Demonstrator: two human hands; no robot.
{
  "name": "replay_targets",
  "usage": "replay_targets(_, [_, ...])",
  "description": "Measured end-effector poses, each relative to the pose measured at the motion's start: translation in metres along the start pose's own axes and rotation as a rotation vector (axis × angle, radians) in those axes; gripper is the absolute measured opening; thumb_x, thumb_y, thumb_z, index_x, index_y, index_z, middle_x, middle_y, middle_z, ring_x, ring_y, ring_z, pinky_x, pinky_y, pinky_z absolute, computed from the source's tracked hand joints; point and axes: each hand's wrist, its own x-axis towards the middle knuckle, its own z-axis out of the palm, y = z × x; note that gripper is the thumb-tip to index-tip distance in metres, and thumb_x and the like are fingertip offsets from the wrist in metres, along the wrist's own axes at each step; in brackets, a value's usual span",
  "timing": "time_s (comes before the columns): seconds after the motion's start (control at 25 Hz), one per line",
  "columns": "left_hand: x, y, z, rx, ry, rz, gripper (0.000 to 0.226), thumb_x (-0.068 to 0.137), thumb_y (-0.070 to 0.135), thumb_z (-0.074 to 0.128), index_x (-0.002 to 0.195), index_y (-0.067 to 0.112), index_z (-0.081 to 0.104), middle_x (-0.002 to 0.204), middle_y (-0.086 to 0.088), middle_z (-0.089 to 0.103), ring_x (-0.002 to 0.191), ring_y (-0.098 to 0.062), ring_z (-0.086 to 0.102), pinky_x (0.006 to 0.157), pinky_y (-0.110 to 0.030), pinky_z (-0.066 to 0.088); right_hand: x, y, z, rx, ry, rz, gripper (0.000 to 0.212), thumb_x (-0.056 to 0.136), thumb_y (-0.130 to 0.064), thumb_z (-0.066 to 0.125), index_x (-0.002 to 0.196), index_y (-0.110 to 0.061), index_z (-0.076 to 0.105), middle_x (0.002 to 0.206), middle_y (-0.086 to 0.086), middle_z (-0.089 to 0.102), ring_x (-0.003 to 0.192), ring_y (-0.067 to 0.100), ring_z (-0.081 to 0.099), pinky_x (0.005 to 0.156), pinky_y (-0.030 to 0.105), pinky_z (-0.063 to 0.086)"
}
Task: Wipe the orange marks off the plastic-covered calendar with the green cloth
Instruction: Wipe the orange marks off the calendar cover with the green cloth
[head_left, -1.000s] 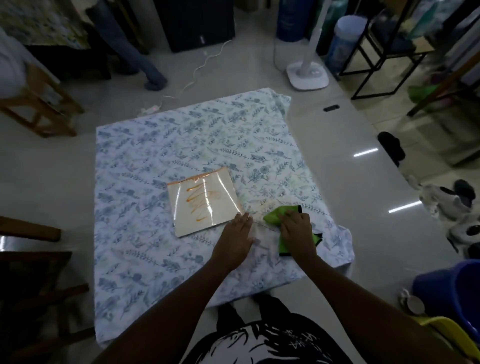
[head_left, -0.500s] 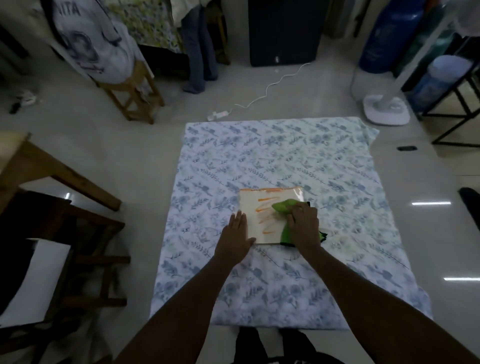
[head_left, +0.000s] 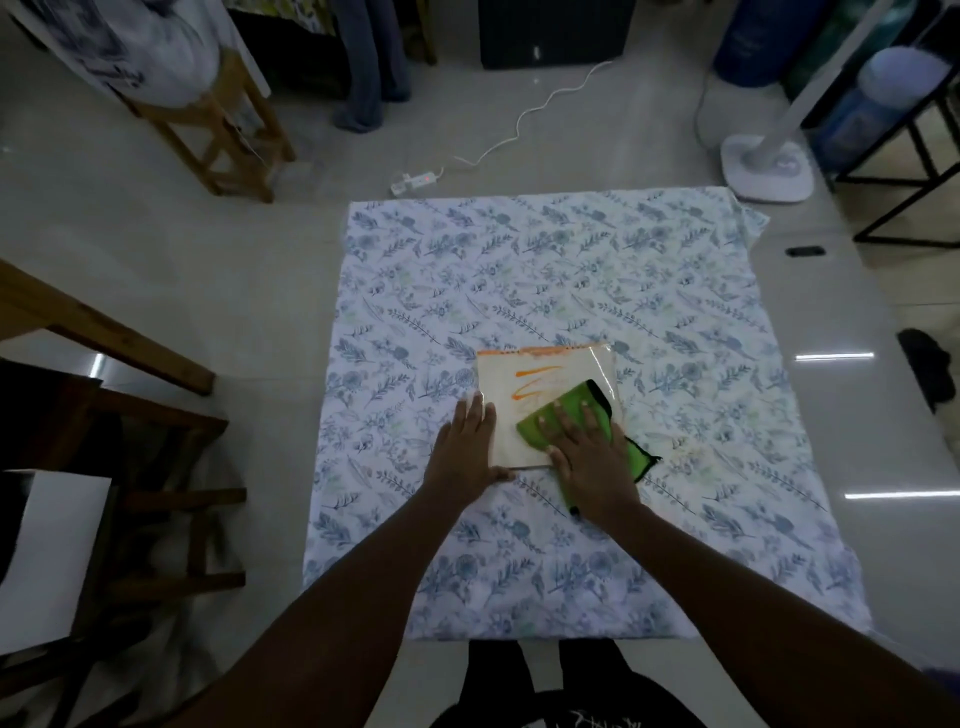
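Note:
The plastic-covered calendar (head_left: 571, 371) lies flat on a floral sheet (head_left: 519, 270) spread over the floor. Orange marks (head_left: 537, 382) streak its upper middle. The green cloth (head_left: 571, 402) with a black edge is spread over the calendar's lower right part. My right hand (head_left: 589, 457) lies flat on the cloth with fingers spread, pressing it down. My left hand (head_left: 465, 449) rests palm down on the calendar's left edge and the sheet, holding nothing.
Wooden stools stand at the left (head_left: 130, 415) and back left (head_left: 228, 130). A white power strip (head_left: 415, 181) with its cable lies behind the sheet. A fan base (head_left: 766, 166) and a black metal rack (head_left: 914, 171) are at the back right. A person's legs (head_left: 369, 62) stand far back.
My right hand carried the green cloth from the sheet onto the calendar and flattened it over the lower marks. My left hand settled on the calendar's left edge. The view swung.

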Motion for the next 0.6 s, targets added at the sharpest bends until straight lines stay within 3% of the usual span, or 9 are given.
replay_targets(0.16, [0.005, 0.002, -0.006, 0.043, 0.016, 0.028, 0.102, 0.081, 0.067, 0.054, 0.152, 0.006, 0.015, 0.164, -0.011, -0.002, 0.151, -0.032, -0.003, 0.119, -0.05, 0.02, 0.019, -0.01, 0.001, -0.039, 0.044, 0.131, 0.051, 0.098, -0.05, 0.026, 0.148, -0.043, 0.023, 0.16, -0.007, 0.025, 0.146, 0.031, 0.02, 0.109, 0.058, 0.028])
replay_targets(0.36, [0.009, 0.007, -0.007, 0.051, -0.005, -0.03, 0.105, 0.081, 0.06, 0.06, 0.154, 0.008, 0.006, 0.165, -0.007, -0.002, 0.151, -0.032, -0.003, 0.12, -0.053, 0.013, 0.083, -0.008, -0.017, 0.019, 0.032, 0.282, 0.053, 0.1, -0.049, 0.017, 0.152, -0.039, 0.008, 0.164, -0.004, 0.006, 0.15, 0.031, -0.001, 0.116, 0.059, 0.008])
replay_targets(0.48, [0.013, 0.007, -0.01, 0.104, -0.021, -0.056, 0.114, 0.077, 0.066, 0.061, 0.153, 0.006, 0.002, 0.164, -0.01, -0.004, 0.15, -0.037, -0.006, 0.119, -0.056, 0.013, 0.045, -0.023, -0.005, 0.013, 0.06, 0.272, 0.054, 0.1, -0.047, 0.016, 0.152, -0.038, 0.005, 0.163, -0.005, 0.004, 0.15, 0.029, -0.003, 0.117, 0.056, 0.009])
replay_targets(0.6, [0.02, 0.004, -0.015, 0.079, -0.027, -0.083, 0.124, 0.07, 0.068, 0.068, 0.153, 0.005, 0.0, 0.164, -0.013, -0.004, 0.15, -0.037, -0.006, 0.119, -0.057, 0.011, -0.001, -0.029, 0.004, 0.007, 0.05, 0.235, 0.052, 0.1, -0.044, 0.02, 0.151, -0.038, 0.015, 0.162, -0.007, 0.011, 0.15, 0.026, 0.002, 0.118, 0.057, 0.014])
